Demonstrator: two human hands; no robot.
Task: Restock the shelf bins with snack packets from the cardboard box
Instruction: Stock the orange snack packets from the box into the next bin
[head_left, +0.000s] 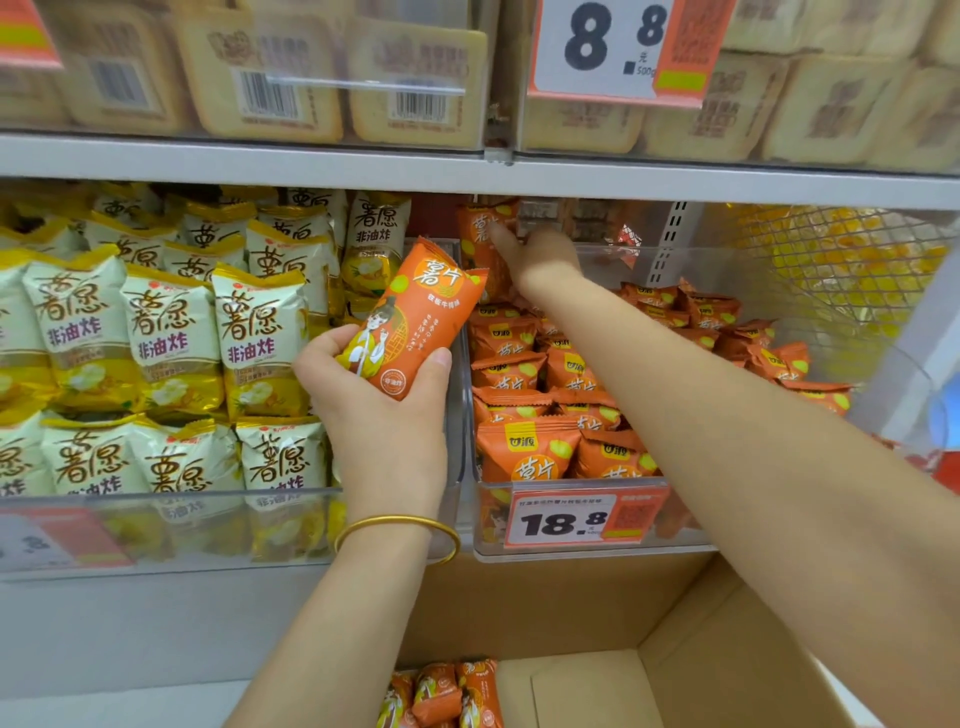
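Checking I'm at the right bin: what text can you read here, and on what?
"8.8": upper price tag.
"18.8": lower price tag on the bin.
"薯片": packet in left hand.
"薯愿 非油炸": yellow packets.
"甘源": binned orange packets.
Barcodes, fine print: too blurred.

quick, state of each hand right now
Left hand: grips an orange snack packet.
Right hand: against an upright packet; grip cannot be told.

Bin tag (582, 519) reads 18.8; upper tag (608, 47) 8.8.
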